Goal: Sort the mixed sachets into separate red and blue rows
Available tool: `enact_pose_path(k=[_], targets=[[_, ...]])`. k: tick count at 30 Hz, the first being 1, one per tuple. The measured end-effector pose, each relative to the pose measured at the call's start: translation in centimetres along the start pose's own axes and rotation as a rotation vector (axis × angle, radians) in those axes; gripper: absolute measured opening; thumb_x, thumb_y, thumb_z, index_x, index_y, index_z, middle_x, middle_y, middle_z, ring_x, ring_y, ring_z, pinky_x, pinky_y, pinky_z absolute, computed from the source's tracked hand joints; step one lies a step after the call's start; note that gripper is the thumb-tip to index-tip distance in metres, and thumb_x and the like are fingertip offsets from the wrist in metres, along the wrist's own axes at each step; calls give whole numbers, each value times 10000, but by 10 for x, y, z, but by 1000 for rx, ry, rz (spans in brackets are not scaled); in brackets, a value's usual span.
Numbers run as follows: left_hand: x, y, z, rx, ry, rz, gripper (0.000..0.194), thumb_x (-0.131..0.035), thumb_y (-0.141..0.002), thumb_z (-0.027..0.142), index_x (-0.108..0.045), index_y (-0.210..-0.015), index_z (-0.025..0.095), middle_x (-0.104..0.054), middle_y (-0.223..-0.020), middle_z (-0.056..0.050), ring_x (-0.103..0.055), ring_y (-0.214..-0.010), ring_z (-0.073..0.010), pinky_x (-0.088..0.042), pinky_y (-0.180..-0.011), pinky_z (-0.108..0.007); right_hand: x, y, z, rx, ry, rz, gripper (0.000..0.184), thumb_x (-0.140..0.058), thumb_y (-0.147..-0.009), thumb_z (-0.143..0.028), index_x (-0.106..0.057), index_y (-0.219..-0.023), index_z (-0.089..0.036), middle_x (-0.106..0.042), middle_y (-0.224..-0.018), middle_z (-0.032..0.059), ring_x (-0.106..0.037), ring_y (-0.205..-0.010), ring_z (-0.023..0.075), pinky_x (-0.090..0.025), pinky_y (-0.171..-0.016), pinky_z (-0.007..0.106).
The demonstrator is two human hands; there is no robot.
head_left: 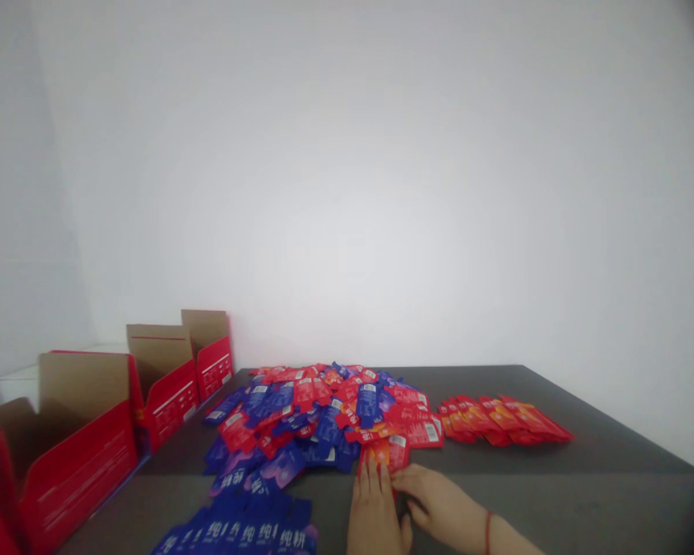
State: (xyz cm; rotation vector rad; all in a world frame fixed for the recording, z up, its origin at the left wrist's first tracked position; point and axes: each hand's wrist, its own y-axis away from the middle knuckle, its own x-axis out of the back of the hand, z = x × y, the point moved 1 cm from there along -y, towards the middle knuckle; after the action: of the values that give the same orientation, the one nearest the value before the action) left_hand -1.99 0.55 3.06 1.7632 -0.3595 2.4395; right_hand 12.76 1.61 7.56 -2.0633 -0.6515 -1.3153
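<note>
Red sachets with orange prints and blue sachets lie mixed in a loose pile (318,401) on the dark table. At the pile's near edge, my left hand (375,512) lies with its fingers stretched out over a red sachet (398,453). My right hand (433,499), a red cord round its wrist, is bent in from the right, its fingers closed at the lower right edge of that sachet. Its fingertips are partly hidden. An overlapping row of red sachets (503,420) lies to the right. Blue sachets (237,528) overlap in a row at the front left.
Along the table's left side stand several open red cardboard boxes (84,455) with brown insides and raised flaps. The dark table (578,486) runs back to a white wall (347,185). Something white (20,385) shows behind the boxes.
</note>
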Motion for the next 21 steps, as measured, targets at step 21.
enact_pose_path(k=[21], targets=[[19,12,-3,-173,33,196,465,-444,-823,243,-522,-1276,171,-554,-1312,-81,-460,-1235,-229,-326,-1049,-382,-3,17,20,-201,187,167,330,-336,-941,-221,-644,-836,-170,-690,-816,44,-632,-754,165,-455,-680,250]])
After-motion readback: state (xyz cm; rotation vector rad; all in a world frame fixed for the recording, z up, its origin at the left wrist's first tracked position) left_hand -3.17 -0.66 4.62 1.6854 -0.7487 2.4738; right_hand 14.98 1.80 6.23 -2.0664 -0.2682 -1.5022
